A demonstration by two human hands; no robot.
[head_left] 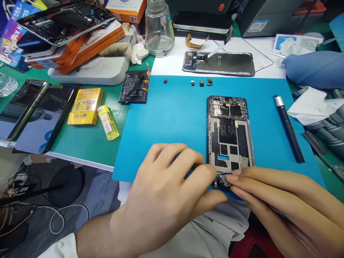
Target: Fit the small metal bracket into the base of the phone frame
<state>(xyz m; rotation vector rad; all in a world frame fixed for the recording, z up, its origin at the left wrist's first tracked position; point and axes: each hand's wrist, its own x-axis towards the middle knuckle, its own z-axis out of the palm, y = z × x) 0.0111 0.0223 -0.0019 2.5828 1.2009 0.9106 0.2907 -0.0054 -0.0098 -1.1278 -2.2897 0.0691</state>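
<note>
- Centrally, the left hand [166, 186] and right hand [279, 200] meet at the near end of an opened phone frame [229, 136], which lies flat on a blue work mat [172, 118].
- Left hand: fingers curled, thumb and forefinger pinched on a small dark component [223, 180] at the frame's lower edge.
- Right hand: fingers nearly straight and pressed together, tips touching the same component; whether it grips cannot be told.
- Stage, as judged: disassembly looks well advanced. The battery bay is empty, and the circuit board remains at the frame's far end.
- Beyond the fingertips: four small camera modules [201, 83] in a row, then a removed glossy black display panel [219, 63].
- Left of the left hand: a flat black battery [135, 87].
- Right of the right hand: a slender black cylindrical screwdriver [288, 129].
</note>
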